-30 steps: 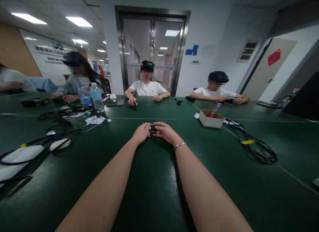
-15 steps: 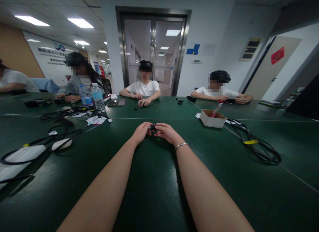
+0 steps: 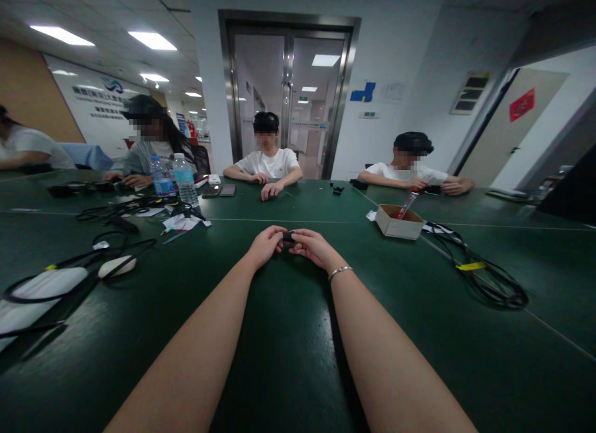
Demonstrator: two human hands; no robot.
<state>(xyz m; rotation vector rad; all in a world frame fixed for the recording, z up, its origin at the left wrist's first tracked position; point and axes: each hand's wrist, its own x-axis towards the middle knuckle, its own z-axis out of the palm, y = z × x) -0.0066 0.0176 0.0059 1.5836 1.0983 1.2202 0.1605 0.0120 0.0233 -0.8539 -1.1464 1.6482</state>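
Both arms reach forward over the dark green table point(image 3: 279, 334). A small black object point(image 3: 288, 236) sits between my two hands, pinched at its ends by fingertips; it is too small for me to tell its kind. My left hand point(image 3: 267, 247) is closed on its left end, thumb and forefinger together. On its right end, my right hand point(image 3: 314, 245) grips with thumb and fingers, a silver bangle point(image 3: 340, 272) round the wrist. The fingers cover part of the object.
An open cardboard box point(image 3: 399, 225) with a red-and-clear item stands to the right, beside a coiled black cable point(image 3: 488, 278). On the left are water bottles point(image 3: 185, 183), tangled cables, paper scraps point(image 3: 180, 223) and a white mouse point(image 3: 117, 267). Several people sit around the table.
The small black object has turned slightly between my fingers, and both hands stay in nearly the same place. Across the table, a person's hand has shifted a little; a small black piece there no longer shows.
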